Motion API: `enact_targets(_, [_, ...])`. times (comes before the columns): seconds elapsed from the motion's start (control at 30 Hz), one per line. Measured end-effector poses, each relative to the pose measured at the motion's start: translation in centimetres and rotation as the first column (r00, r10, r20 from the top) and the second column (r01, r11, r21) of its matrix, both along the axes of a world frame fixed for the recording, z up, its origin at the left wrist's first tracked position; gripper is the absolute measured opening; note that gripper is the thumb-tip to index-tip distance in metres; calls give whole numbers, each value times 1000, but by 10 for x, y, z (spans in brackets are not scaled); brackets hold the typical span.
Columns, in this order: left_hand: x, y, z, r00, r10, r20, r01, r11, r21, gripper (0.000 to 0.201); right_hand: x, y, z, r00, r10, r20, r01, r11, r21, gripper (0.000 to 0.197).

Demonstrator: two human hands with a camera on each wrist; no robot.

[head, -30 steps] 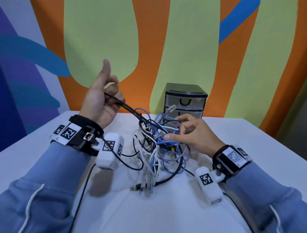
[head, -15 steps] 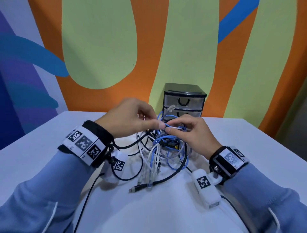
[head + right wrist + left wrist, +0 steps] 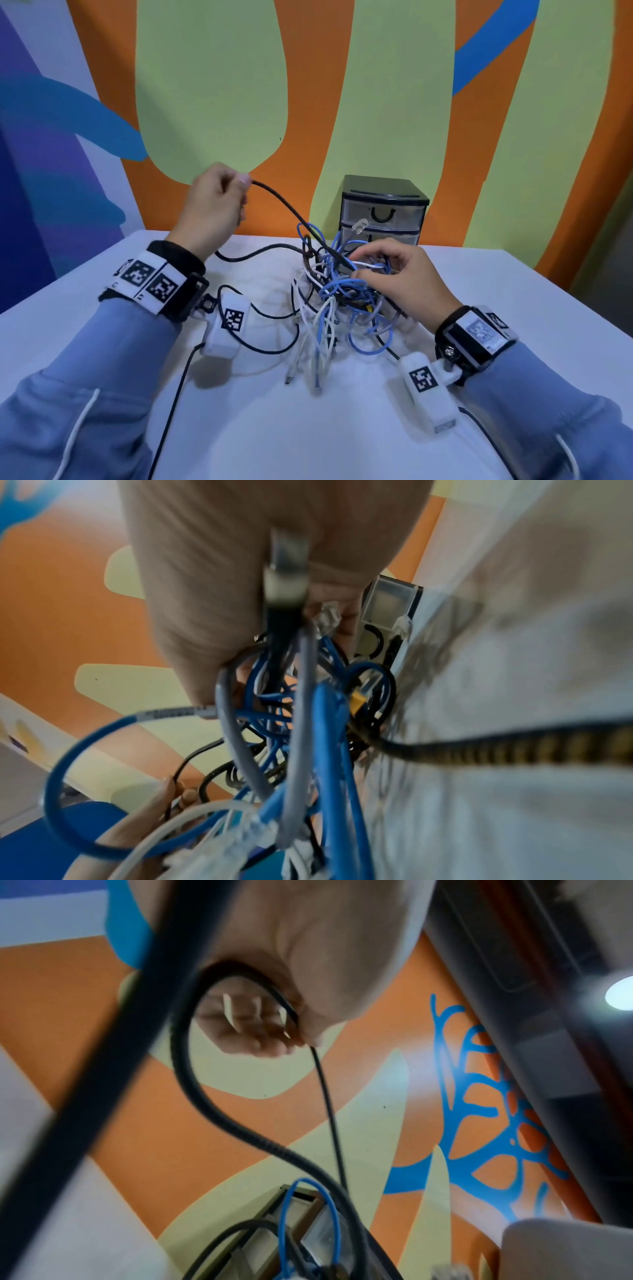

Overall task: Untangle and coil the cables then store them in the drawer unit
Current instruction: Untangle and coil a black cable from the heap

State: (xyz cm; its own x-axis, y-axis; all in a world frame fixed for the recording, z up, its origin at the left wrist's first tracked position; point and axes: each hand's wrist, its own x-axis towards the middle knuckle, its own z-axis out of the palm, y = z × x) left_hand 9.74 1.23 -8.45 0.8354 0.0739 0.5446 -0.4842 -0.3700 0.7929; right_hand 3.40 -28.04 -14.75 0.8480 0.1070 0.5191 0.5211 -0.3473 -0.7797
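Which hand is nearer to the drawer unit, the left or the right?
Right. The right hand grips the cable tangle just in front of the drawer unit; the left hand is raised well to its left, pinching a black cable.

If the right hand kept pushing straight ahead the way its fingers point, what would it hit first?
The right hand is already in the cable tangle, so more blue and white loops come first. Beyond them stands the drawer unit, probably next, though depth is unclear.
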Motion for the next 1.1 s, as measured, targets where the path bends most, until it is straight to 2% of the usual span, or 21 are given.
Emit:
enact_targets(0.1, [6,12,0,988,153,-11,-153,984,-92,24,0,0,-1,1000,22,8,-22,999,-26,23])
enact_targets(0.2, [6,21,3,947,322,7,-316,931,-181,25,-2,1,2,999,46,-12,-46,999,-17,18])
enact_targets(0.27, [7,23,5,929,371,7,-359,905,-229,22,-5,3,4,998,55,-29,-55,999,-3,14])
enact_targets(0.33, [4,19,7,927,376,5,-366,906,-212,22,-6,4,4,999,40,-34,-40,999,-4,18])
enact_targets(0.47, [0,12,3,931,355,84,-358,933,23,23,-3,3,3,999,17,-28,-17,999,-30,17])
enact_targets(0.67, [1,8,-2,933,327,148,-358,883,303,31,-1,9,0,1000,14,-23,-15,999,-43,29])
enact_targets(0.73, [7,13,10,950,258,173,-309,846,434,35,0,10,1,1000,2,-15,-2,999,-34,30])
enact_targets(0.8, [17,20,33,979,145,145,-202,816,541,38,0,9,2,1000,-17,-14,16,999,-34,29])
enact_targets(0.9, [38,36,79,996,77,48,-91,806,585,44,-1,13,6,999,-9,-36,7,999,-50,28])
enact_targets(1.0, [54,42,118,984,158,87,-178,788,589,45,-2,16,15,999,-15,-34,12,994,-105,24])
enact_targets(1.03, [57,36,122,981,166,99,-192,783,592,43,-3,16,19,1000,-16,-17,13,989,-145,24])
enact_targets(1.1, [56,12,119,993,70,95,-114,767,632,30,-1,18,25,1000,13,-4,-13,978,-206,26])
